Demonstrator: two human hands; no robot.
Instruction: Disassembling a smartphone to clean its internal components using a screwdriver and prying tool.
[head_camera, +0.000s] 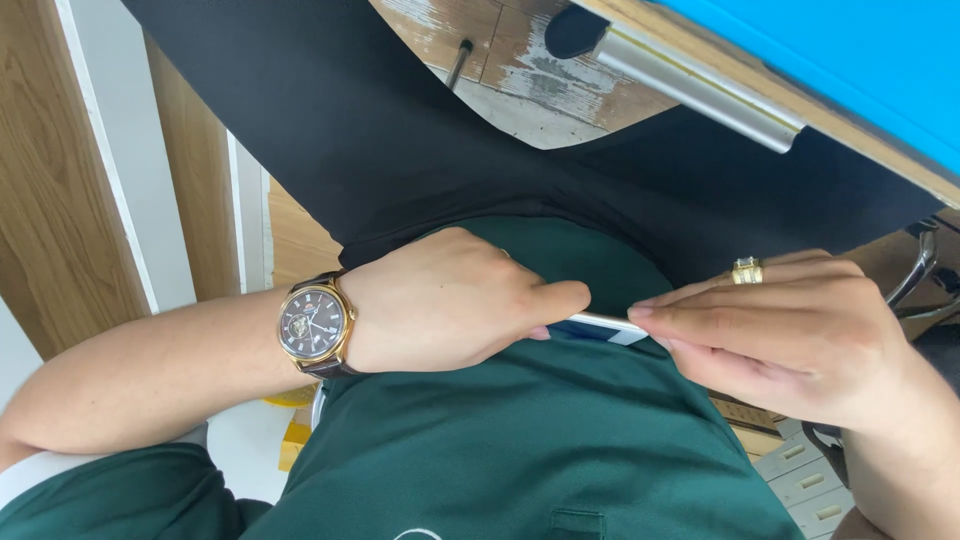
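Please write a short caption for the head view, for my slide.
Left hand and right hand pinch a thin white card above a green shirt.

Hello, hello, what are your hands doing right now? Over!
Left hand and right hand pinch a thin white-and-blue flat thing by its ends. Held against green shirt. Nothing in the way.

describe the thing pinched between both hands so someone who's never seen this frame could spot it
Start at the dark green shirt filling the lower middle. Just above it the left hand, wearing a brown-strapped wristwatch, meets the ringed right hand. Between their fingertips is a thin, flat white-edged object, the only pale sliver there.
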